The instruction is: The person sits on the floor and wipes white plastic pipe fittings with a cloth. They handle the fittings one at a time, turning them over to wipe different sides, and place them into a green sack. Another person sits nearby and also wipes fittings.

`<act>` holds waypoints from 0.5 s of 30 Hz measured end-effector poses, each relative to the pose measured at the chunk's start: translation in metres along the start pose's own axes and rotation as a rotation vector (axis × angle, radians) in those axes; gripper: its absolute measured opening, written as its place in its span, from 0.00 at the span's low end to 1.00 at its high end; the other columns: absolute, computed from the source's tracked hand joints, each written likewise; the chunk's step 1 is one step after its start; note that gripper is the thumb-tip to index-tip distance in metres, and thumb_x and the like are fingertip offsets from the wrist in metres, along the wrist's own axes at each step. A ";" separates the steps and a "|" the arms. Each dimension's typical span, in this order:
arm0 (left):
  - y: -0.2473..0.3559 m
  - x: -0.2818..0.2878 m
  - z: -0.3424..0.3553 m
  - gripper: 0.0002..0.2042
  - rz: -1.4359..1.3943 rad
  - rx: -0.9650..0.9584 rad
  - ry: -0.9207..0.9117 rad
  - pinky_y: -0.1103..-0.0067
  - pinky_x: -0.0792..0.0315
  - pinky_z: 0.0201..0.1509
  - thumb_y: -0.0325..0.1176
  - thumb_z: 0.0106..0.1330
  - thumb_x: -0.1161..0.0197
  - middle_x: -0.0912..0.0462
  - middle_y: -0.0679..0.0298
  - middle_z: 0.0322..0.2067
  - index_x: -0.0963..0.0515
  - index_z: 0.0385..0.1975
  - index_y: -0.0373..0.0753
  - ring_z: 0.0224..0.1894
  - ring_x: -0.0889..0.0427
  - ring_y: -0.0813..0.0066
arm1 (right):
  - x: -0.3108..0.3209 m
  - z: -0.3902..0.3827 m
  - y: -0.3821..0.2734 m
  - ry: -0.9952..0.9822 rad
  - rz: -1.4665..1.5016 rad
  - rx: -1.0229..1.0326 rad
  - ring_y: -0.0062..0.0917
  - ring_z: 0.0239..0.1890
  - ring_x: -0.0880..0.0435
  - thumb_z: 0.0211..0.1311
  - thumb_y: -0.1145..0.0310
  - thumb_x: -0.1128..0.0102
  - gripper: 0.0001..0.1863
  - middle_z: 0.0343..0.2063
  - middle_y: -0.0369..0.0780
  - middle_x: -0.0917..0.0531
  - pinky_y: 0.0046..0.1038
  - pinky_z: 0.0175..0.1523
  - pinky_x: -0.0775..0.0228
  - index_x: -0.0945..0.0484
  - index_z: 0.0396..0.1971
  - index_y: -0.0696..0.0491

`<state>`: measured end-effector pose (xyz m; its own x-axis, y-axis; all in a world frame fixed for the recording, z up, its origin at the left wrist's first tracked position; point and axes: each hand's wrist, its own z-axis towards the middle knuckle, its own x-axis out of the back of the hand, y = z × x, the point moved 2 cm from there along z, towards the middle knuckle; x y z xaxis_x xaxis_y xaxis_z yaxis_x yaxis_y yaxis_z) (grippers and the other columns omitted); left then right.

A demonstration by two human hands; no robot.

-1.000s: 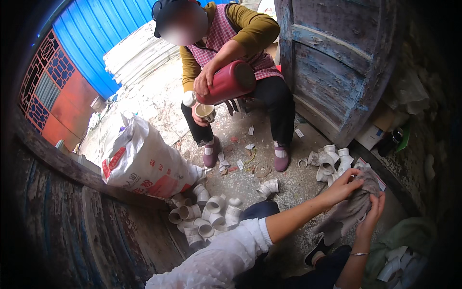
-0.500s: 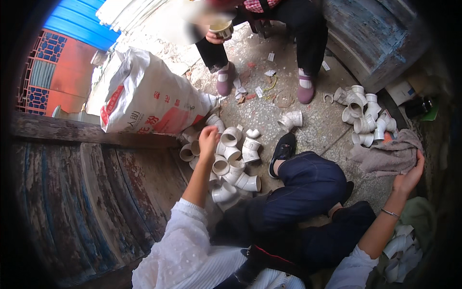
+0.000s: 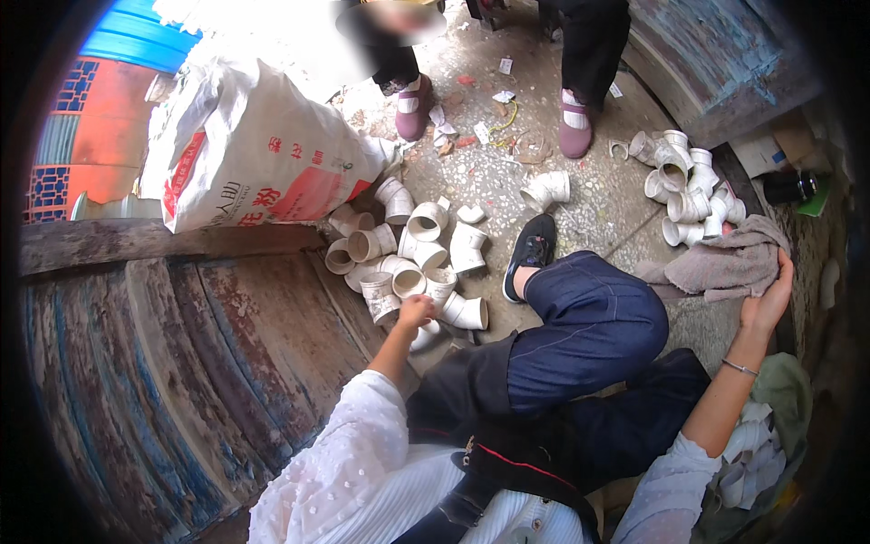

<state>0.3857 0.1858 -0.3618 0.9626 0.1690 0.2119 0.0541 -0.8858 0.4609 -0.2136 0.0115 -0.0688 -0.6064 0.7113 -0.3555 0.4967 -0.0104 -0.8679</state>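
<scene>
My left hand (image 3: 416,310) is low over a pile of white pipe elbows and fittings (image 3: 367,245) on the left, its fingers curled close to one fitting; whether it grips anything is hidden. On the right, my right hand (image 3: 767,295) holds a grey-brown cloth (image 3: 718,270) by its end, just below a second group of white fittings (image 3: 689,204). A single fitting (image 3: 544,189) lies apart between the two groups. My bent, denim-covered leg (image 3: 580,335) is between my hands.
A big white printed sack (image 3: 249,154) stands beyond the left pile, beside a weathered wooden panel (image 3: 181,381). Another person's legs (image 3: 584,54) and purple shoes (image 3: 573,136) are opposite me; a wooden door (image 3: 702,59) stands right of them. Green cloth (image 3: 787,390) lies at lower right.
My left hand left the cloth and moved down-left to the pipe pile; my right hand kept the cloth. The view tilted downward, cutting off most of the person who was pouring from a red flask.
</scene>
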 end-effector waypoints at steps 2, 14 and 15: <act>0.004 -0.023 -0.013 0.12 0.389 -0.140 -0.022 0.77 0.27 0.29 0.37 0.60 0.41 0.20 0.62 0.26 0.27 0.40 0.41 0.26 0.22 0.75 | 0.010 0.007 -0.003 -0.024 -0.015 0.018 0.28 0.51 0.25 0.63 0.63 0.51 0.17 0.48 0.41 0.23 0.30 0.57 0.35 0.26 0.46 0.59; 0.012 -0.118 -0.033 0.14 1.758 -0.846 -0.406 0.65 0.26 0.43 0.39 0.65 0.55 0.30 0.55 0.50 0.29 0.49 0.51 0.48 0.23 0.57 | -0.002 -0.014 -0.002 -0.007 -0.164 0.323 0.19 0.41 0.31 0.60 0.68 0.49 0.04 0.33 0.32 0.29 0.21 0.52 0.41 0.30 0.32 0.52; 0.004 -0.121 -0.029 0.14 1.875 -0.858 -0.442 0.65 0.25 0.41 0.39 0.65 0.54 0.29 0.56 0.49 0.29 0.48 0.51 0.46 0.23 0.58 | -0.006 -0.018 -0.001 0.006 -0.156 0.311 0.19 0.41 0.31 0.60 0.68 0.49 0.05 0.34 0.32 0.29 0.21 0.52 0.42 0.30 0.32 0.52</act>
<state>0.2619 0.1739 -0.3606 -0.3016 -0.6761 0.6723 -0.8024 0.5608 0.2041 -0.1993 0.0198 -0.0594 -0.6556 0.7256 -0.2090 0.1847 -0.1144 -0.9761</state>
